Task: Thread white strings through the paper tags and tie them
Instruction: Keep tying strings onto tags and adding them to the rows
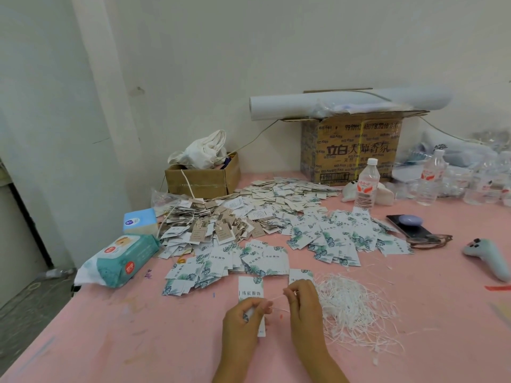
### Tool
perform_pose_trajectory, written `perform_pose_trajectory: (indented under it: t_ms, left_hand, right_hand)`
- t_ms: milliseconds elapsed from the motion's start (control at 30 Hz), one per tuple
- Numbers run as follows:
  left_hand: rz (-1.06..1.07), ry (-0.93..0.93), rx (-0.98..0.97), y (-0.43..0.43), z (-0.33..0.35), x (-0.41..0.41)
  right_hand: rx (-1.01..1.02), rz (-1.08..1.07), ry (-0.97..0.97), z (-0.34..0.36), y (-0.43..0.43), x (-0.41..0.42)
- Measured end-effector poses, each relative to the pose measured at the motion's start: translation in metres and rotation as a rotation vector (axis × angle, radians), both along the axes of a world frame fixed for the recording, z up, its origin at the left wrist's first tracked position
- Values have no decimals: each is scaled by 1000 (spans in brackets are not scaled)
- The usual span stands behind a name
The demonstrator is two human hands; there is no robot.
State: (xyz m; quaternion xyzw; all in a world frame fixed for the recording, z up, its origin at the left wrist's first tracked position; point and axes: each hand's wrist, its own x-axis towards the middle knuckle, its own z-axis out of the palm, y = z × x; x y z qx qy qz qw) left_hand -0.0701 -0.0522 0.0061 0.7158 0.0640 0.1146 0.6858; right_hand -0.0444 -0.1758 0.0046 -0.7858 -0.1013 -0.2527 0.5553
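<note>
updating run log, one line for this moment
threading | left hand grips paper tag | right hand pinches white string | string pile beside right hand

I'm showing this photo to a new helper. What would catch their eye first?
Probably the sprawl of paper tags across the middle of the pink table. Next, at the near edge, the left hand holds one tag while the right hand pinches a white string. A tangle of strings lies just right of them.
</note>
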Motion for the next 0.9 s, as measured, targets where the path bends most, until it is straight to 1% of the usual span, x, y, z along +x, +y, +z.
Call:
perform_pose_trajectory:
  t_ms: [133,233,333,400,433,500,567,733,800,900]
  left_hand:
    - [3,-9,-40,-1,-2,1]
    - [-3,-3,-56,0,-3,2]
    - [-1,-32,-43,0,-3,2]
    - [4,-47,-30,0,-3,3]
    - [-4,-42,-23,0,-3,3]
    - [-33,-26,8,-1,-5,5]
    - [-66,-12,50,-2,-5,5]
    - [-107,-16,123,-3,-3,4]
    - [-110,-11,110,-4,-2,3]
    - [-105,-1,44,-3,-1,3]
  right_hand:
    - [16,8,19,-3,-1,2]
    - [41,118,12,-4,-1,1]
    - [-68,243,29,-7,0,2]
    - [-130,244,24,-6,1,2]
    - [-127,235,19,-5,1,2]
    - [-63,229,40,-3,0,2]
    - [18,238,107,-2,-3,3]
    - [231,332,246,-2,-5,4]
    - [265,363,319,-2,-7,5]
    - [238,375,356,0,-8,6]
